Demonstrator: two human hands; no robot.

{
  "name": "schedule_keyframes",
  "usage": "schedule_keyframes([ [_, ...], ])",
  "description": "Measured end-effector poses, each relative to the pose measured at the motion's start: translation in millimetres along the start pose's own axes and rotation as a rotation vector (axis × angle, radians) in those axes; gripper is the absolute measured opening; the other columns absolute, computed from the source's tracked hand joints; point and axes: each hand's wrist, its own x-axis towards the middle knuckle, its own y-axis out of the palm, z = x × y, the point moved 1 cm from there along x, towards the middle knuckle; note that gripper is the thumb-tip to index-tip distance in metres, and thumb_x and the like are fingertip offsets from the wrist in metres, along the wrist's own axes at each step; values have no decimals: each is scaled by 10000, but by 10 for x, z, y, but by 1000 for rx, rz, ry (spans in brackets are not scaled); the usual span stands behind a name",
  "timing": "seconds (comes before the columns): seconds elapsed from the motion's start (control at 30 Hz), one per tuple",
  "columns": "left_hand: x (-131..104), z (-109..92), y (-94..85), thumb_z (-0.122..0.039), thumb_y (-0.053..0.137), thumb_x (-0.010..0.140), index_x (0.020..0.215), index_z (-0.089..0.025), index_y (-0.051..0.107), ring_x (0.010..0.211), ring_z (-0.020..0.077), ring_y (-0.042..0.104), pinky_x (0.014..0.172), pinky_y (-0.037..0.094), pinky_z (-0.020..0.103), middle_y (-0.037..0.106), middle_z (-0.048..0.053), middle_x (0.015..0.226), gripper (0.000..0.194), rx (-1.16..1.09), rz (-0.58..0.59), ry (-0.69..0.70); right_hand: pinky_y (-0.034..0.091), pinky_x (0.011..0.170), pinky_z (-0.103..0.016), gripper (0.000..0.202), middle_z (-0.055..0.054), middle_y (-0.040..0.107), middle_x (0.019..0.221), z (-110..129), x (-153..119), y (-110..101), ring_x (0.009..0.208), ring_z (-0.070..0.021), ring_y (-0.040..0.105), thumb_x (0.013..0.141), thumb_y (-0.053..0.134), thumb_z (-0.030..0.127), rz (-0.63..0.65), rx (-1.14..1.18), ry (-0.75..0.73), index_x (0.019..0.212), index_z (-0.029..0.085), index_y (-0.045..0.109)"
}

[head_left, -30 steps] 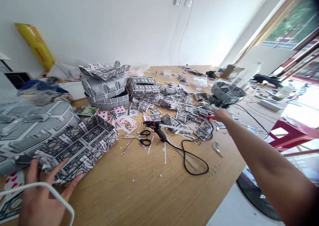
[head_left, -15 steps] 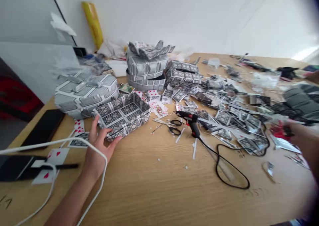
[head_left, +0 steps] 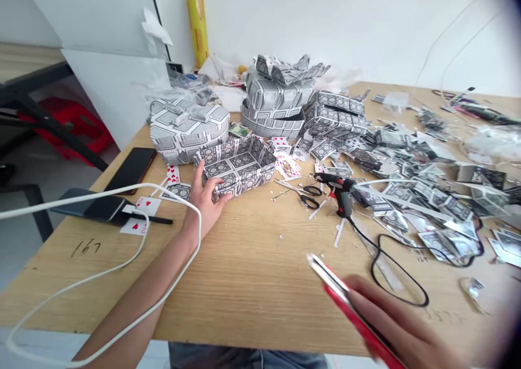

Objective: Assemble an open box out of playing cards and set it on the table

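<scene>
My left hand (head_left: 205, 201) grips the near left corner of an open rectangular box (head_left: 240, 182) made of folded playing cards, thumb outside and fingers at the rim. The box stands on the table. My right hand (head_left: 391, 315) is closed around a long red tool with a silver front end (head_left: 345, 304); motion blur hides its exact kind. Its tip points up and left, above the bare wood in front. Scissors (head_left: 307, 196) with black handles lie to the right of the box. Beside them rests a black glue gun (head_left: 340, 192) with its cord looping right.
A lidded card box (head_left: 189, 127) stands behind left, stacked card boxes (head_left: 279, 95) behind centre. Loose cards and scraps (head_left: 391, 168) cover the right side. A phone (head_left: 132, 169) and a power bank (head_left: 91, 206) lie left. A white cable (head_left: 197, 239) crosses over my left forearm.
My right hand has come from the far right to the front middle, bringing the red tool. My left hand still holds the box's corner. The camera view has turned left.
</scene>
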Motion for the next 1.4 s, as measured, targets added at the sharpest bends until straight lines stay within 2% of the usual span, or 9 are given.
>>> schedule_keyframes([
  [0.07, -4, 11, 5, -254, 693, 777, 950, -181, 581, 1412, 338, 268, 1115, 317, 519, 238, 160, 1536, 219, -10, -2, -7, 529, 682, -301, 381, -43, 639, 914, 167, 168, 348, 757, -174, 627, 982, 342, 447, 85, -140, -71, 1272, 290, 534],
  [0.13, -5, 14, 6, -243, 695, 772, 950, -182, 577, 1406, 343, 279, 1112, 314, 533, 233, 161, 1538, 222, -24, 1, -7, 512, 758, -333, 422, -70, 602, 1036, 331, 320, 628, 831, -182, 633, 1005, 238, 373, 136, -345, -221, 1341, 308, 484],
  [0.27, 2, 6, 1, -229, 697, 768, 943, -178, 571, 1403, 349, 284, 1119, 299, 544, 237, 166, 1532, 222, -37, -1, 5, 478, 623, -301, 515, -84, 566, 1062, 478, 441, 912, 826, -235, 641, 920, 497, 377, 216, -831, -322, 1422, 368, 380],
  [0.4, 5, 5, 2, -232, 692, 772, 934, -177, 564, 1412, 357, 258, 1118, 302, 547, 228, 166, 1532, 214, -40, -1, 9, 394, 555, -266, 526, -105, 611, 980, 632, 656, 905, 722, -206, 649, 965, 342, 185, 138, -1064, -193, 1479, 278, 275],
  [0.5, 6, 7, -2, -235, 689, 775, 937, -173, 561, 1412, 361, 256, 1117, 306, 543, 221, 177, 1530, 215, -38, 7, 5, 377, 618, -280, 465, -103, 657, 920, 848, 871, 833, 789, -230, 655, 991, 330, 308, 223, -1002, -186, 1454, 266, 346],
  [0.6, 11, 5, -5, -236, 691, 774, 939, -176, 559, 1411, 365, 254, 1114, 304, 556, 215, 177, 1530, 220, -35, 22, 1, 363, 641, -296, 456, -106, 671, 939, 985, 913, 805, 832, -255, 656, 990, 329, 314, 273, -971, -165, 1443, 289, 369],
  [1.1, 22, 17, 22, -231, 692, 772, 934, -175, 571, 1427, 365, 209, 1111, 310, 555, 207, 170, 1543, 209, -57, 14, 2, 372, 620, -298, 460, -152, 644, 998, 1024, 918, 953, 856, -266, 663, 989, 306, 259, 197, -1033, -140, 1443, 193, 328],
  [1.27, 17, 36, 17, -251, 695, 774, 938, -188, 582, 1423, 352, 228, 1108, 311, 560, 228, 157, 1537, 209, -77, 12, 31, 385, 619, -294, 464, -124, 646, 992, 994, 871, 1018, 800, -244, 669, 988, 312, 261, 224, -1035, -190, 1452, 259, 304],
  [1.4, 20, 59, 25, -254, 691, 779, 1100, -189, 558, 1434, 339, 200, 1118, 299, 537, 213, 183, 1541, 353, -93, 15, 26, 393, 640, -300, 469, -145, 642, 1014, 1025, 842, 1020, 839, -251, 664, 989, 291, 233, 196, -1030, -180, 1457, 226, 292],
])
